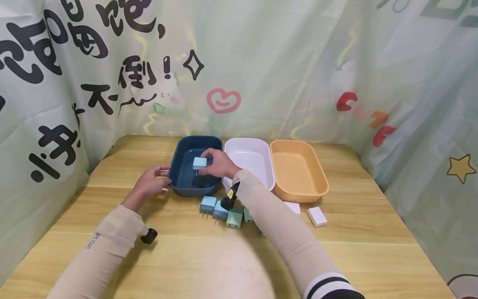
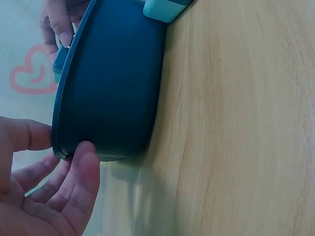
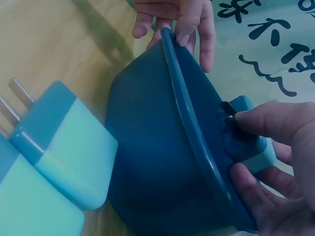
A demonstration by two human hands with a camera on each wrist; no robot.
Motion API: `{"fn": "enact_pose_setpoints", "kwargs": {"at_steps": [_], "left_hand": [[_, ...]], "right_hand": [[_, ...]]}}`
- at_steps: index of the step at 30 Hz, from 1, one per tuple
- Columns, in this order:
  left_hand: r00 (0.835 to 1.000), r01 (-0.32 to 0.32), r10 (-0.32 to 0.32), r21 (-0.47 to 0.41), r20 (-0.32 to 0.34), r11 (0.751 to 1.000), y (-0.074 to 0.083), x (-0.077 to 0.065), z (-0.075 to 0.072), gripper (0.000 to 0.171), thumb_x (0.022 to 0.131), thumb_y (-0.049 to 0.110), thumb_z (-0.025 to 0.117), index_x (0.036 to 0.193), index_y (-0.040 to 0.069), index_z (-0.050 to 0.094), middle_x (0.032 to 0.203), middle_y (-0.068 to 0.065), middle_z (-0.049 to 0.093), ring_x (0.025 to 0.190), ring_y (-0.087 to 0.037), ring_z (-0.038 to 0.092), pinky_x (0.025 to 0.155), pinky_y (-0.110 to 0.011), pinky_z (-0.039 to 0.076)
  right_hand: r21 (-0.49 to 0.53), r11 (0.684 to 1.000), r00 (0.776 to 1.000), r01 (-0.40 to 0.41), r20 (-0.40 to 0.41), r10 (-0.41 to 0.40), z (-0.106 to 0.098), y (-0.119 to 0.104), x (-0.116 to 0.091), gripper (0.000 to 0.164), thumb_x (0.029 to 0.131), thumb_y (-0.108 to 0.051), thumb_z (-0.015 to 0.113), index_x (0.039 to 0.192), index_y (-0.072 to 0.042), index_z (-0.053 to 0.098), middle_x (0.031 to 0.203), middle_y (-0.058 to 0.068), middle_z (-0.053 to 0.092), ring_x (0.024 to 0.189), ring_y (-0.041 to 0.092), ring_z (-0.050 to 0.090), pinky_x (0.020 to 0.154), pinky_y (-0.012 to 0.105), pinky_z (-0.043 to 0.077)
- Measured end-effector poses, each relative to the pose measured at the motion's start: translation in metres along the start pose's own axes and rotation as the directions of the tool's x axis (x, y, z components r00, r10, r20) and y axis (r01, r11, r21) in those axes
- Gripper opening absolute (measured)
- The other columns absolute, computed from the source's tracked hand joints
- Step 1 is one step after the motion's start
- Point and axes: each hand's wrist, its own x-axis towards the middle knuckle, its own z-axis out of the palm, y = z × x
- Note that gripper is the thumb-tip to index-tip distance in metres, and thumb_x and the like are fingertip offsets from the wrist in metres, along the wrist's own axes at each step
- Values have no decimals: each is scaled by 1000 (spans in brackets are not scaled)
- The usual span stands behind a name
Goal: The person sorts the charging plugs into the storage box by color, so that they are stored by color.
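Note:
My right hand [image 1: 221,164] pinches a blue two-tone plug charger [image 1: 200,162] between thumb and fingers, over the inside of the dark blue bin [image 1: 181,166]. In the right wrist view the charger [image 3: 258,160] is held beside the rim, its prongs near the thumb. My left hand [image 1: 152,181] holds the bin's left rim; in the left wrist view its fingertips [image 2: 84,148] lie against the outer wall. Just in front of the bin, two more blue chargers [image 1: 207,204] lie on the table with prongs showing.
To the right stand a white bin [image 1: 249,143] and an orange bin [image 1: 298,166], side by side. Green chargers [image 1: 234,218] and white chargers [image 1: 317,216] lie in front, some partly hidden by my right forearm. A printed curtain [image 1: 261,83] hangs behind the wooden table [image 1: 179,257].

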Motion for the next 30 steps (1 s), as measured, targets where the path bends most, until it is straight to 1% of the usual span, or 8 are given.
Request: {"fn": "enact_pose_setpoints", "kwargs": {"at_steps": [3, 8, 12, 16, 19, 24, 26, 30], "left_hand": [[1000, 2, -2, 2, 3, 1000, 0, 0, 0, 56, 92, -2, 54, 145, 0, 37, 133, -27, 43, 81, -21, 65, 67, -35, 57], [1000, 14, -14, 5, 5, 1000, 0, 0, 1, 55, 93, -1, 53, 145, 1, 37, 134, -27, 43, 84, -23, 65, 68, -35, 57], [1000, 28, -28, 10, 2, 1000, 1, -1, 1, 55, 94, 0, 53, 146, 2, 37, 135, -26, 43, 89, -27, 64, 70, -35, 57], [999, 37, -37, 11, 1, 999, 1, -1, 0, 54, 94, 1, 53, 146, 3, 36, 135, -25, 42, 93, -29, 63, 71, -35, 57], [999, 42, -42, 10, 0, 999, 1, -1, -1, 54, 95, 2, 53, 146, 4, 37, 135, -25, 42, 94, -29, 63, 71, -35, 57], [999, 38, -38, 12, 2, 999, 1, -1, -2, 54, 95, 3, 53, 146, 4, 37, 135, -25, 42, 95, -31, 64, 72, -35, 57], [999, 32, -32, 11, 7, 999, 1, -1, -1, 54, 95, 3, 53, 146, 2, 36, 136, -26, 42, 95, -32, 64, 72, -36, 57], [999, 39, -39, 2, 8, 999, 0, 0, 0, 53, 95, 3, 53, 146, 3, 36, 135, -26, 42, 96, -32, 63, 72, -36, 57]], "right_hand": [[29, 1000, 1000, -5, 0, 5, -1, 2, 0, 47, 79, -17, 81, 118, -8, 58, 116, 8, 58, 85, 17, 63, 77, 26, 52], [98, 995, 1000, -29, 5, 29, -5, 5, -2, 42, 85, -11, 74, 123, -3, 56, 122, 15, 58, 93, 17, 66, 81, 28, 53], [111, 993, 999, -34, 17, 33, -10, 4, -7, 44, 86, -9, 74, 125, -3, 55, 126, 16, 57, 94, 17, 65, 82, 28, 53], [100, 995, 999, -15, 51, 10, -18, 3, -14, 48, 85, -10, 74, 128, -3, 53, 127, 14, 56, 95, 17, 64, 83, 28, 53], [104, 995, 996, -2, 94, -8, -24, 3, -20, 52, 86, -9, 74, 132, -3, 51, 129, 14, 55, 97, 18, 63, 83, 28, 53], [157, 988, 987, 10, 156, -34, -31, 3, -31, 57, 85, -6, 73, 136, -3, 48, 134, 15, 52, 103, 20, 61, 84, 28, 53], [176, 984, 984, 16, 171, -46, -34, 3, -36, 58, 85, -4, 74, 136, -3, 48, 134, 14, 51, 105, 20, 61, 84, 29, 53], [205, 978, 978, 28, 198, -70, -38, 6, -48, 59, 83, -2, 75, 135, -5, 48, 136, 17, 50, 109, 22, 60, 86, 30, 53]]}}
